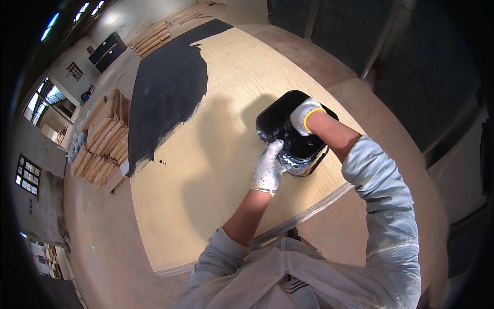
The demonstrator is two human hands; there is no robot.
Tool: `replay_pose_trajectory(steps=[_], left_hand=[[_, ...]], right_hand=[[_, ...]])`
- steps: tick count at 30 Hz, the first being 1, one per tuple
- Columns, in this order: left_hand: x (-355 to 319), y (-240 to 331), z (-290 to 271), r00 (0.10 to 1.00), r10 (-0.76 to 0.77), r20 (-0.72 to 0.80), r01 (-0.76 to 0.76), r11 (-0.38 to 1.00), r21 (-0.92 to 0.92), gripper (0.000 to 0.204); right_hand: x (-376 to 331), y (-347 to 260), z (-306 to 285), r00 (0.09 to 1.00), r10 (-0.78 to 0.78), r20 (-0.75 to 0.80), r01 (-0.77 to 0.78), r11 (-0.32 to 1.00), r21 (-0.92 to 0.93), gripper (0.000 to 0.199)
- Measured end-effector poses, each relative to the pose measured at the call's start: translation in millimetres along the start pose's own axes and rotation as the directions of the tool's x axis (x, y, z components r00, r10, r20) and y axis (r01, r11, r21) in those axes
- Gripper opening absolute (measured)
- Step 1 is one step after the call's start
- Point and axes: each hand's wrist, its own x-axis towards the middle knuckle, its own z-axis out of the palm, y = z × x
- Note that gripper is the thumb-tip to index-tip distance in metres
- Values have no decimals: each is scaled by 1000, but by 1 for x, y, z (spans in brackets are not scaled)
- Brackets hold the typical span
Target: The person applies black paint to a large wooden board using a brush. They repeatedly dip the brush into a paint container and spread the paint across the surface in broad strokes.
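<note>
A rounded rectangular paint tub, black inside and smeared on its outer wall, is above the right near part of a large pale wood-grain board. My left hand, in a white knit glove, grips the tub's near left rim. My right hand, gloved alike with a yellow cuff edge, reaches in over the tub with its fingers curled downward. What those fingers hold is hidden. Black paint covers the board's far left part, ending in a ragged edge. Small black drops lie near it.
Stacked wrapped brown panels stand on the floor left of the board, with more stacked panels beyond its far left. Large dark panels stand upright along the right. The board's near edge is close to my body.
</note>
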Motion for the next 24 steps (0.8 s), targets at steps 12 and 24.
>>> replay_pose_trajectory(steps=[12,24], left_hand=[[70,-88,69,969,245,-26,-240,964,117,44],[43,-67,63,881,445,162,-461,727,510,68]], right_hand=[[-86,126,9,992,113,-53,-110,993,52,34],[-159,91,-46,878,214,-427,-213,976,51,43]])
